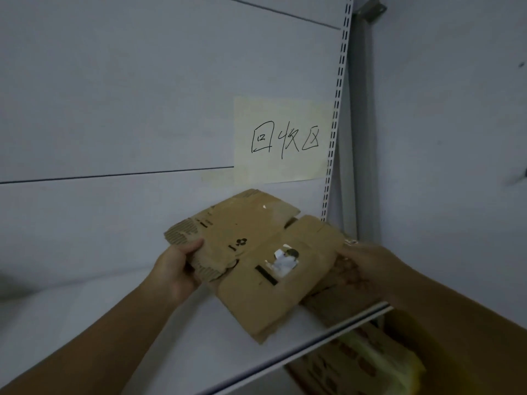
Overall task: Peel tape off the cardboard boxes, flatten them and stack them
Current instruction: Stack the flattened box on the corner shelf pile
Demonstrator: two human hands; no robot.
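Observation:
A flattened brown cardboard box with torn edges, black print and a scrap of white label hangs just above the white shelf. My left hand grips its left edge, thumb on top. My right hand holds its right edge, fingers partly hidden behind the cardboard. More flattened cardboard lies on the shelf under the held piece, toward the right.
A cream paper sign with handwritten characters is taped to the white back panel. A slotted upright runs down the shelf's right side. Below the shelf edge at the lower right sit more cardboard and a yellow bag.

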